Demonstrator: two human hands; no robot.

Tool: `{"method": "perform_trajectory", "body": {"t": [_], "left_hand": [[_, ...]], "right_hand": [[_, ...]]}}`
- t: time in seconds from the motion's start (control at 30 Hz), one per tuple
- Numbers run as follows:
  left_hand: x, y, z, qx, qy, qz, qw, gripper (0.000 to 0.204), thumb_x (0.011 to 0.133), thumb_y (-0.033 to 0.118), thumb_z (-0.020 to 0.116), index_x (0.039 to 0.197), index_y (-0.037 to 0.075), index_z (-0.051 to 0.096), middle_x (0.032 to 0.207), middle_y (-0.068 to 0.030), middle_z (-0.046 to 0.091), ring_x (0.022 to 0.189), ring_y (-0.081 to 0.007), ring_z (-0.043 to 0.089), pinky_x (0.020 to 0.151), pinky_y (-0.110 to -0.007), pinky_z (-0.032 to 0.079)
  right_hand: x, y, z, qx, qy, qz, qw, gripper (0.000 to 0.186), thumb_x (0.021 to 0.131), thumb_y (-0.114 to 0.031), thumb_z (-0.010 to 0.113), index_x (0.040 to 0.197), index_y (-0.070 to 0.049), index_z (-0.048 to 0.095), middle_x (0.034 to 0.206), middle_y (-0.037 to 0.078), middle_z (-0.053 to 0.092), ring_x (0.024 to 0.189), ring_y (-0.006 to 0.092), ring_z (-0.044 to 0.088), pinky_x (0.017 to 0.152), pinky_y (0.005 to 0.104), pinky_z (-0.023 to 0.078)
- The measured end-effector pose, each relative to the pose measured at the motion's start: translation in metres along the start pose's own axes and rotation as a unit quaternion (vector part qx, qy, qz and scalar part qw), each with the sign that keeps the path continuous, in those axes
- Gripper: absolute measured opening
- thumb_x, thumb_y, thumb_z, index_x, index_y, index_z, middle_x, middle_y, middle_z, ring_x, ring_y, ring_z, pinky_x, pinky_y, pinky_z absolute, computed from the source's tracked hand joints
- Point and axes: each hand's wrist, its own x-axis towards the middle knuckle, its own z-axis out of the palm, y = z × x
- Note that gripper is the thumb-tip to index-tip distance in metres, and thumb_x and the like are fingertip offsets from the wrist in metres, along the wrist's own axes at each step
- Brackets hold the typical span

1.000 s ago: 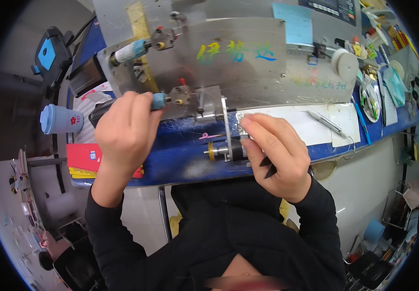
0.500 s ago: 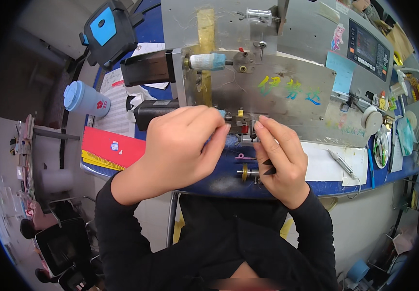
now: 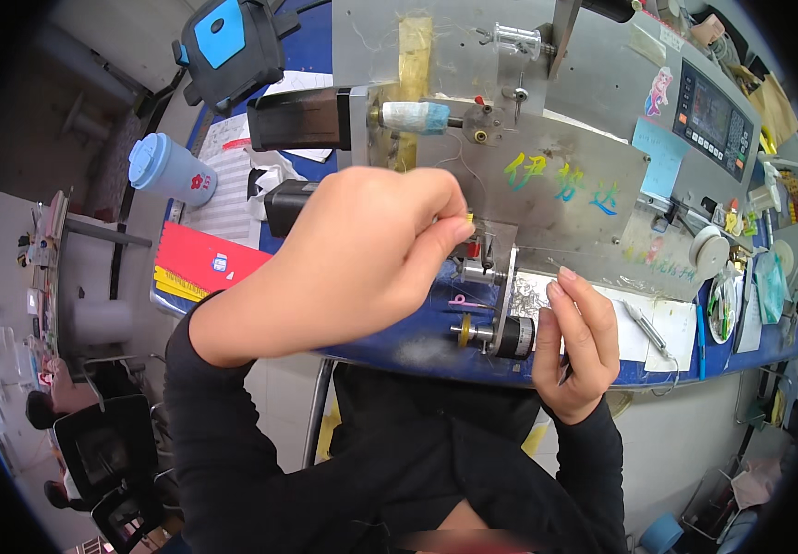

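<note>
Looking at your left hand [image 3: 353, 254], you can see its thumb and pointing finger curl in so the tips nearly meet. They are right by the small yellow knob [image 3: 469, 220], but you can't tell if they pinch anything, because the back of your hand hides a lot.

The red tip [image 3: 475, 249] of the little machine part is just below those fingertips and a bit to the right. Your left hand is the near one. Your right hand [image 3: 584, 346] is farther off, on the other side of the flat metal bar [image 3: 508, 295]. That bar stands between your two hands, and its long way runs up and down, with its top leaning a little right. The short shiny rod [image 3: 482, 270] runs the other way, side to side, just left of the bar.

On your right hand, the fingers bend and the thumb sits a little apart from them. You see nothing for sure in that gap, though a thin thread would be too small to spot. The black motor [image 3: 515, 338] is just left of that thumb.
</note>
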Motion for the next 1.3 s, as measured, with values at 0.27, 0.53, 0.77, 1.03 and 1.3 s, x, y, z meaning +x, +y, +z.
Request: {"method": "perform_trajectory", "body": {"t": [0.27, 0.53, 0.77, 1.03, 1.3], "left_hand": [[0.027, -0.005, 0.016, -0.002, -0.036, 0.047, 0.998, 0.013, 0.091, 0.005, 0.059, 0.096, -0.004, 0.068, 0.073, -0.0169, 0.066, 0.065, -0.0286, 0.067, 0.062, -0.035, 0.051], [0.031, -0.005, 0.014, -0.006, -0.065, 0.026, 0.998, 0.014, 0.092, 0.004, 0.059, 0.097, -0.004, 0.068, 0.075, -0.0115, 0.066, 0.067, -0.0164, 0.063, 0.065, -0.029, 0.05], [0.009, -0.009, -0.003, -0.301, -0.061, -0.133, 0.942, 0.02, 0.095, 0.012, 0.064, 0.096, -0.008, 0.068, 0.062, 0.0029, 0.055, 0.056, -0.0023, 0.045, 0.051, -0.024, 0.035], [0.008, -0.004, 0.014, -0.364, 0.018, -0.086, 0.927, 0.017, 0.096, 0.012, 0.066, 0.095, -0.005, 0.069, 0.063, 0.0049, 0.056, 0.057, 0.001, 0.042, 0.05, -0.021, 0.032], [-0.028, 0.024, 0.04, -0.73, 0.06, -0.092, 0.675, 0.02, 0.106, 0.022, 0.053, 0.106, 0.002, 0.055, 0.06, 0.0084, 0.025, 0.049, -0.0038, 0.02, 0.043, -0.023, 0.019]], "right_hand": [[0.004, -0.008, 0.004, 0.066, -0.017, -0.023, 0.997, 0.039, 0.073, 0.015, 0.073, 0.11, 0.004, 0.072, 0.104, 0.018, 0.07, 0.074, 0.0273, 0.068, 0.063, 0.0317, 0.056], [0.02, -0.009, -0.003, 0.115, -0.078, 0.067, 0.988, 0.058, 0.07, -0.006, 0.084, 0.126, 0.002, 0.067, 0.112, 0.017, 0.064, 0.084, 0.0267, 0.063, 0.073, 0.0328, 0.054], [0.041, -0.005, 0.011, 0.049, -0.051, 0.045, 0.997, 0.041, 0.077, -0.003, 0.08, 0.117, 0.002, 0.07, 0.101, 0.013, 0.063, 0.079, 0.0268, 0.06, 0.066, 0.0343, 0.05], [0.063, -0.005, 0.039, 0.006, -0.027, 0.01, 1.0, 0.021, 0.08, 0.004, 0.074, 0.101, 0.002, 0.071, 0.088, 0.013, 0.065, 0.074, 0.0277, 0.064, 0.066, 0.0346, 0.051], [0.015, -0.026, -0.033, 0.339, -0.214, 0.265, 0.877, 0.05, 0.087, 0.0, 0.077, 0.134, 0.002, 0.061, 0.108, 0.011, 0.068, 0.079, 0.0115, 0.061, 0.065, 0.0225, 0.047]]}}
